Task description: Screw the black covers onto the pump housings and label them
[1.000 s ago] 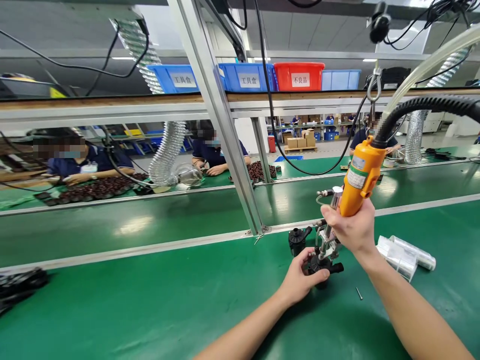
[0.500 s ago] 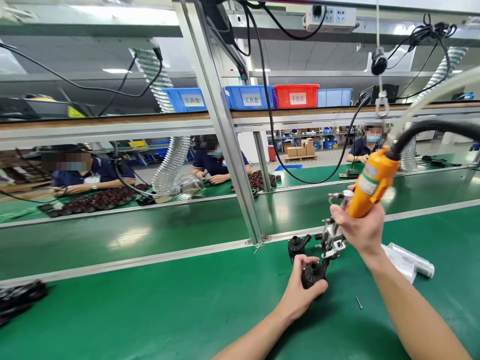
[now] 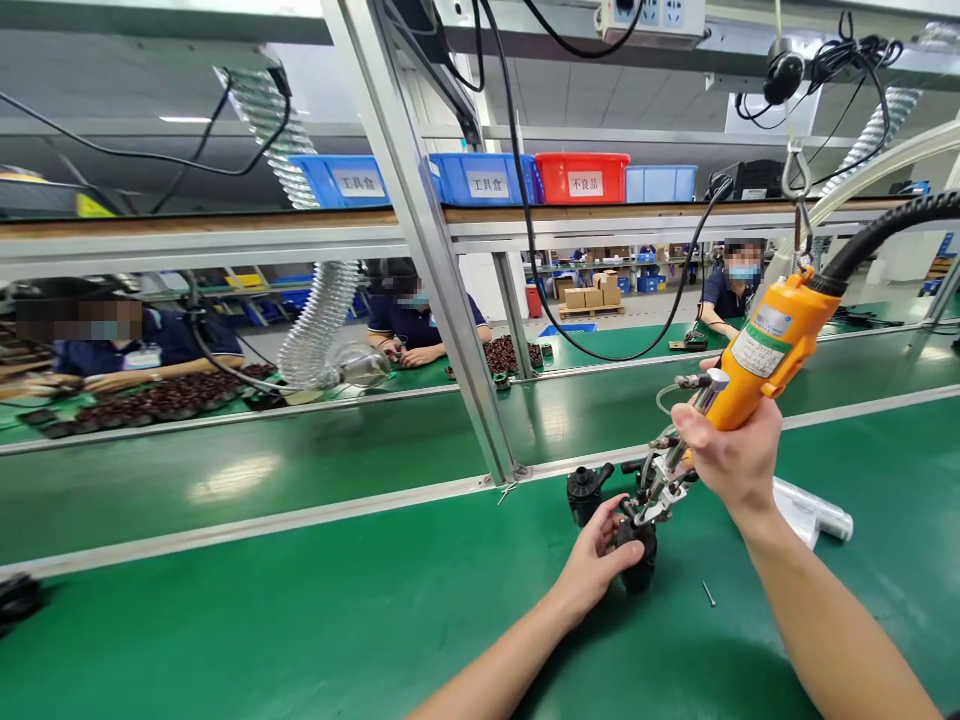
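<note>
My left hand [image 3: 596, 565] is closed around a small black pump-like part [image 3: 638, 555] that stands on the green belt [image 3: 315, 610]. My right hand [image 3: 727, 455] grips an orange powered screwdriver [image 3: 772, 340] hung from a hook and fed by a black hose. The driver leans to the right, and its metal tip assembly [image 3: 658, 490] rests on top of the black part. A second black part [image 3: 585, 492] stands just behind, to the left, apart from my hands.
A loose screw [image 3: 708, 594] lies on the belt right of the part. Clear plastic bags [image 3: 814, 515] lie further right. An aluminium post [image 3: 442, 270] rises from the belt rail. Co-workers sit across at trays of dark parts [image 3: 142, 400]. Blue and red bins [image 3: 581, 178] line the shelf.
The black part has been turned upright under the driver tip, and my left hand shifted its hold on it. The driver has tilted further to the right; the view moved slightly.
</note>
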`<state>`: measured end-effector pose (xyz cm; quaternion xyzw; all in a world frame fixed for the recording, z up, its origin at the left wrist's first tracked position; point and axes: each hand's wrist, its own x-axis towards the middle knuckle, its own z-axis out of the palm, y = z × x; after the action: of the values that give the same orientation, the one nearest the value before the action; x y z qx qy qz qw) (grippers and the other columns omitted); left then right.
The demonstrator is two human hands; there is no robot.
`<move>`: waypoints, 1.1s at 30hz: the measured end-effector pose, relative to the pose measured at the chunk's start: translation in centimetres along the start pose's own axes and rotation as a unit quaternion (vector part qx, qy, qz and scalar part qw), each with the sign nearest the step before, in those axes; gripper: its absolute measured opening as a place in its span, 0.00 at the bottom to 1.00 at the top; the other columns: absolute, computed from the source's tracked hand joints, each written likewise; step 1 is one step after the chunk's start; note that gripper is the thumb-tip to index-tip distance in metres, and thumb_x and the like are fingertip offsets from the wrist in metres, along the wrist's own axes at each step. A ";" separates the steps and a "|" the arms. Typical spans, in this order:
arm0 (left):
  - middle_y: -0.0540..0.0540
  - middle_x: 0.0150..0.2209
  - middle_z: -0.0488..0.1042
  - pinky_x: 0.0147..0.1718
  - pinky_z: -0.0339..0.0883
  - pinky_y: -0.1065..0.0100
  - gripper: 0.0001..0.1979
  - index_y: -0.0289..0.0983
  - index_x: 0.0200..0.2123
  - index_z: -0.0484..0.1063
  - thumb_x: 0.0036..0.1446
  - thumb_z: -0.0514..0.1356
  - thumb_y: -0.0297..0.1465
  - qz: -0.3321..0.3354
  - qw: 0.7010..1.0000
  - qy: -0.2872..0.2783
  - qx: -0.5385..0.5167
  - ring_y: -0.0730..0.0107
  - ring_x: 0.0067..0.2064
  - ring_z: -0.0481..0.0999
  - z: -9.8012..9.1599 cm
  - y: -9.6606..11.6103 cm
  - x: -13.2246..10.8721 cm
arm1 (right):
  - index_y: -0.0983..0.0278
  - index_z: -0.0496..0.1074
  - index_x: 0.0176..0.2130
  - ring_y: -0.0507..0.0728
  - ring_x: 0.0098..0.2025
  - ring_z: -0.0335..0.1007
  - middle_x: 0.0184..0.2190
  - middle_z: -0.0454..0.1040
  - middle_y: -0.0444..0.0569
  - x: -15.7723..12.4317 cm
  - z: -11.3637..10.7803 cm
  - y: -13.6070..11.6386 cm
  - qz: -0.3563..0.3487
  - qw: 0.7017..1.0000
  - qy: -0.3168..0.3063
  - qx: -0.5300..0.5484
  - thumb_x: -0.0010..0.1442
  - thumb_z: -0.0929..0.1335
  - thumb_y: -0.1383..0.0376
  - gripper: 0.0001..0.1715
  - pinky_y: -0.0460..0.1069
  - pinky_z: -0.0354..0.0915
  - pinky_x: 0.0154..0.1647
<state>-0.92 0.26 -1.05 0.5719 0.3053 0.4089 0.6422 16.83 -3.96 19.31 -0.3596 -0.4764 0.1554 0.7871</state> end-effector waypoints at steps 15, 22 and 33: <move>0.41 0.61 0.75 0.68 0.55 0.51 0.38 0.41 0.59 0.74 0.43 0.78 0.33 -0.016 1.000 -0.005 -0.009 0.47 0.66 0.68 0.1 1.3 0.5 | 0.60 0.65 0.40 0.48 0.21 0.59 0.22 0.63 0.34 -1.1 1.6 2.4 0.051 0.996 -0.070 0.007 0.43 0.79 0.61 0.29 0.45 0.64 0.21; 0.42 0.60 0.76 0.65 0.58 0.52 0.37 0.41 0.58 0.75 0.42 0.78 0.34 -0.017 1.000 0.002 -0.019 0.47 0.65 0.68 0.4 1.5 0.3 | 0.59 0.65 0.41 0.48 0.22 0.58 0.22 0.64 0.33 -1.4 1.9 3.8 0.054 0.993 -0.099 -0.016 0.45 0.80 0.59 0.29 0.45 0.62 0.22; 0.47 0.47 0.76 0.47 0.69 0.65 0.30 0.42 0.45 0.64 0.47 0.77 0.38 0.036 0.998 0.056 0.018 0.65 0.46 0.76 0.0 1.0 -0.3 | 0.62 0.68 0.45 0.50 0.22 0.64 0.24 0.68 0.36 0.0 0.2 2.2 0.029 0.999 -0.025 -0.012 0.45 0.80 0.57 0.33 0.47 0.67 0.24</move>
<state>-1.27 0.05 -0.09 0.5700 0.3271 0.4578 0.5988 16.89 -2.33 17.82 -0.3791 -0.4873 0.1817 0.7653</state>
